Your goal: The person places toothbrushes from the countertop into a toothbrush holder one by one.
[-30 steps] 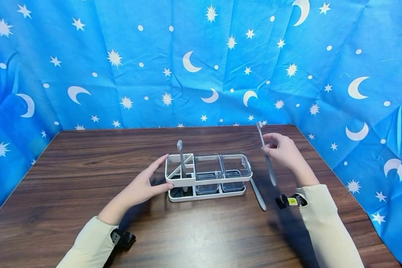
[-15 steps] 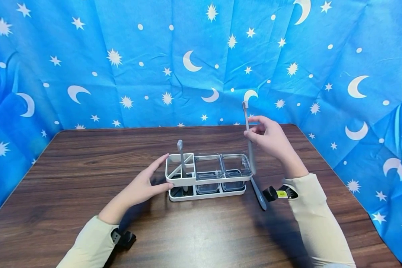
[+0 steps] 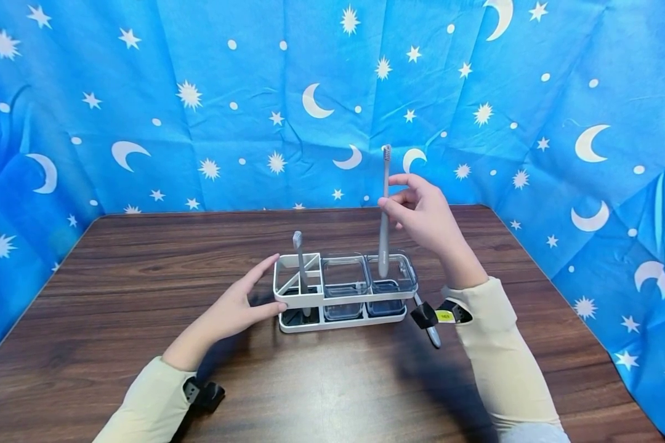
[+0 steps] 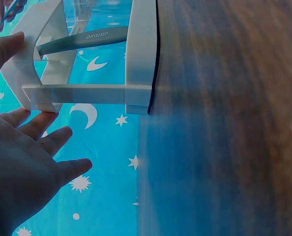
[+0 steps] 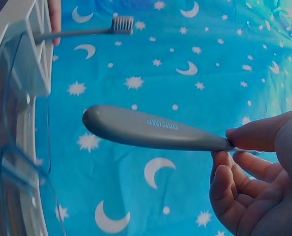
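Observation:
My right hand [image 3: 427, 215] pinches a grey toothbrush [image 3: 384, 246] between thumb and fingers. Its bristle head points up, and its handle end overlaps the right clear cup [image 3: 401, 289] in the head view. In the right wrist view the broad handle [image 5: 141, 129] bears lettering. A white two-tier toothbrush holder [image 3: 305, 301] stands on the table. With thumb in front and fingers behind, my left hand [image 3: 229, 311] holds the holder's left end. One grey toothbrush [image 3: 302, 258] stands head up in the divided left section, its handle [image 4: 87, 40] slanting in the left wrist view.
Another toothbrush [image 3: 433, 336] lies on the table by the holder's right end, partly hidden by the right wrist camera [image 3: 423, 315]. A second clear cup [image 3: 343, 292] sits mid-holder. Behind the dark wooden table [image 3: 144, 277] hangs a blue curtain [image 3: 227, 123] with moons and stars.
My right hand has lifted the toothbrush and carried it left, from beside the holder to over its right cup; the brush has turned more upright. My left hand stays on the holder.

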Tool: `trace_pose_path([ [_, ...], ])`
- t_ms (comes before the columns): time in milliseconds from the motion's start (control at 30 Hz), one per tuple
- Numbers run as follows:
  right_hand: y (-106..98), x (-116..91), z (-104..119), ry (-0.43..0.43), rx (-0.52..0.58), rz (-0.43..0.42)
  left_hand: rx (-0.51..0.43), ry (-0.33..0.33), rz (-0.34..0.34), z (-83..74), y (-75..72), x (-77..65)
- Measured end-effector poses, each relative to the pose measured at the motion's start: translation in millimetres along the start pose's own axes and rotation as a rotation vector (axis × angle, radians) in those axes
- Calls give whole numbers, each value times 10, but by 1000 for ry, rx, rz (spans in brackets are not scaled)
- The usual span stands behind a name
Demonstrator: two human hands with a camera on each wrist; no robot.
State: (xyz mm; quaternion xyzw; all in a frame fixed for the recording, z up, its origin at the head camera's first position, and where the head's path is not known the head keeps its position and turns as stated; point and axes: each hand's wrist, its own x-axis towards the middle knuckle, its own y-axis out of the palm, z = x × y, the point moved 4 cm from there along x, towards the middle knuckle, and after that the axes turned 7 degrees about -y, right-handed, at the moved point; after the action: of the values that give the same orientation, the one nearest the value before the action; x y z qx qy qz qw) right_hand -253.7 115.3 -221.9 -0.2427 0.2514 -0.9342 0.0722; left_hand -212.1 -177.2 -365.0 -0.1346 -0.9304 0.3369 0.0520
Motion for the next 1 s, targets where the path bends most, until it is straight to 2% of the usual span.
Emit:
trace_pose_path([
  [533,279,107,247,-123,161,-71,-13,27,3,18,4,13],
  [1000,569,18,167,-104,236,-53,-14,18,4,15,3,10],
])
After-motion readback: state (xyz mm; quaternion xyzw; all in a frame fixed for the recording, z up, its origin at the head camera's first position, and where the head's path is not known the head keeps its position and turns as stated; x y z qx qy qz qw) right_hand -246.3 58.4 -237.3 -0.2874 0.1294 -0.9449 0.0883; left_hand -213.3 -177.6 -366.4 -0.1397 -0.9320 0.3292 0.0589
